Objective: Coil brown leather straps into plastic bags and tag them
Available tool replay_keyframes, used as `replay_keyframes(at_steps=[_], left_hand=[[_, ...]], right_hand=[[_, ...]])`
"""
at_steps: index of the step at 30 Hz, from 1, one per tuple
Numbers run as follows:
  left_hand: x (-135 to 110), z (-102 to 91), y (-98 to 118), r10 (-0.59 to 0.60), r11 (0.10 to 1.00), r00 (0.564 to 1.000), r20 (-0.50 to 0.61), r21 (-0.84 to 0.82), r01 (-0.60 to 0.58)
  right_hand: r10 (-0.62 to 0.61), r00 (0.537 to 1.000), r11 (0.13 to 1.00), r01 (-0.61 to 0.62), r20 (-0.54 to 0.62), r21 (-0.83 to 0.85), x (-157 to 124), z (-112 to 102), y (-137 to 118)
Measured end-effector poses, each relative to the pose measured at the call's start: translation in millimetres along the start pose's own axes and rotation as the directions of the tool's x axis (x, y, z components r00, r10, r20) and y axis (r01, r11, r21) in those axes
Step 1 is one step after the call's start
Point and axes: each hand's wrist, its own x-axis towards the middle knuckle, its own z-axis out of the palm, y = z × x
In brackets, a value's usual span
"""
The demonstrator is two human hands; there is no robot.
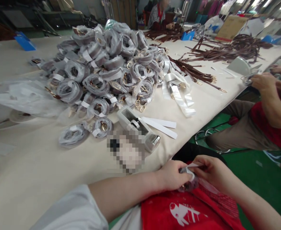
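Close to my lap, my left hand (171, 175) is closed round a coiled strap (187, 186) in clear plastic, thumb on top. My right hand (213, 171) pinches a white paper strip (193, 165) that lies over the coil. Both hands are in front of a red apron, off the table's edge. The underside of the coil is hidden by my fingers. On the table nearby stands a grey tape dispenser (136, 126), with loose white paper strips (160, 125) beside it.
A large heap of plastic-wrapped strap coils (111, 67) covers the table's middle. Brown straps (226, 51) lie beyond it. Plastic bags (27, 99) are at left, blue holders (25, 41) farther back. A co-worker's hands (262, 81) work at right, beside another dispenser (239, 66).
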Motion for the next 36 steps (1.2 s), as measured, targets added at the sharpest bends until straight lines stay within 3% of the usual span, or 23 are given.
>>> replay_keyframes(at_steps=[5, 9, 15, 18, 21, 24, 26, 30, 33, 36], left_hand=[[0.8, -0.6, -7.0, 0.118, 0.972, 0.993, -0.031, 0.209, -0.109], [-0.2, -1.0, -6.9, 0.149, 0.957, 0.988, -0.029, 0.255, -0.137], [0.7, 7.8, -8.2, 0.140, 0.989, 0.983, -0.115, -0.032, -0.144], [2.1, 5.9, -2.1, 0.057, 0.975, 0.979, -0.194, -0.200, -0.096], [2.4, -2.8, 9.4, -0.019, 0.918, 0.985, -0.170, -0.393, -0.050], [0.4, -10.3, 18.7, -0.014, 0.823, 0.992, -0.126, -0.565, -0.060], [-1.4, -11.2, 21.0, 0.016, 0.806, 0.989, -0.145, -0.584, -0.099], [-2.9, -6.4, 17.6, 0.128, 0.866, 0.977, -0.173, -0.460, -0.195], [-1.4, -3.4, 13.8, 0.130, 0.900, 0.978, -0.161, -0.396, -0.185], [0.2, -3.7, 12.9, 0.129, 0.884, 0.977, -0.170, -0.426, -0.190]], right_hand=[[-0.011, 1.000, 0.999, 0.010, -0.023, -0.040, -1.7, 3.8, 4.8], [-0.007, 0.997, 0.997, 0.002, -0.081, -0.071, -4.5, 5.0, 3.1], [-0.026, 0.991, 0.984, 0.002, -0.133, -0.176, -12.0, 8.4, -16.5], [-0.103, 0.979, 0.958, 0.050, -0.178, -0.281, -18.6, 13.7, -29.5], [-0.265, 0.938, 0.922, 0.179, -0.224, -0.342, -25.3, 23.1, -37.4], [-0.381, 0.869, 0.878, 0.232, -0.317, -0.419, -30.3, 33.3, -37.6], [-0.429, 0.825, 0.856, 0.241, -0.367, -0.458, -32.8, 37.5, -34.7], [-0.496, 0.752, 0.825, 0.251, -0.434, -0.507, -35.5, 37.0, -28.4], [-0.533, 0.741, 0.789, 0.260, -0.408, -0.557, -35.3, 34.4, -27.6], [-0.532, 0.765, 0.767, 0.253, -0.363, -0.590, -34.1, 33.6, -29.7]])
